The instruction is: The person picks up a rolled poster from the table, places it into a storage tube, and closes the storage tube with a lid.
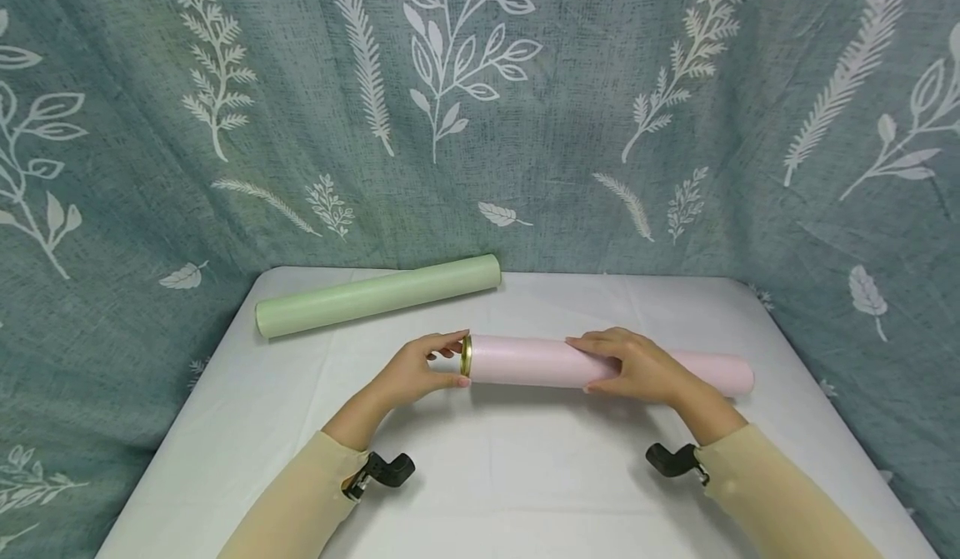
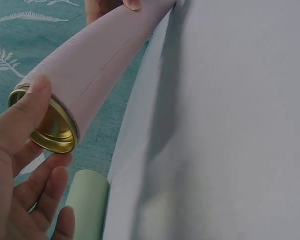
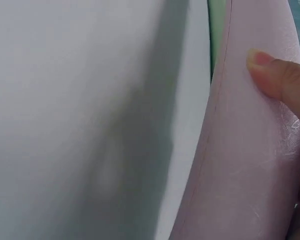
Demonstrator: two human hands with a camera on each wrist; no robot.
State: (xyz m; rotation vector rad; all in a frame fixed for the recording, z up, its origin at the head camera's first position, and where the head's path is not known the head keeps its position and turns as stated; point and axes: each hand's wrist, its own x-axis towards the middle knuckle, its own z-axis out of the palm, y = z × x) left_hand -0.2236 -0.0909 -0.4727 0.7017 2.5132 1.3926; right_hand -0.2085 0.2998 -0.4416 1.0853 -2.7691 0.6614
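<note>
A long pink tube [image 1: 525,361] lies crosswise before me, with a shiny gold metal end [image 2: 62,132] at its left. My left hand [image 1: 415,369] pinches that gold rim, thumb on the near side and fingertips on the far side. In the left wrist view the metal end looks recessed like a shallow cup. Around the tube's middle, right of centre, my right hand [image 1: 633,365] grips it with thumb [image 3: 272,70] and fingers on opposite sides. The tube's shadow falls on the table just below it.
A light green tube [image 1: 378,295] lies at a slant at the back left of the white-covered table [image 1: 525,476]. Behind and beside the table hangs a teal curtain [image 1: 555,167] with white leaf prints. Black wrist mounts [image 1: 390,469] stick out near both sleeves.
</note>
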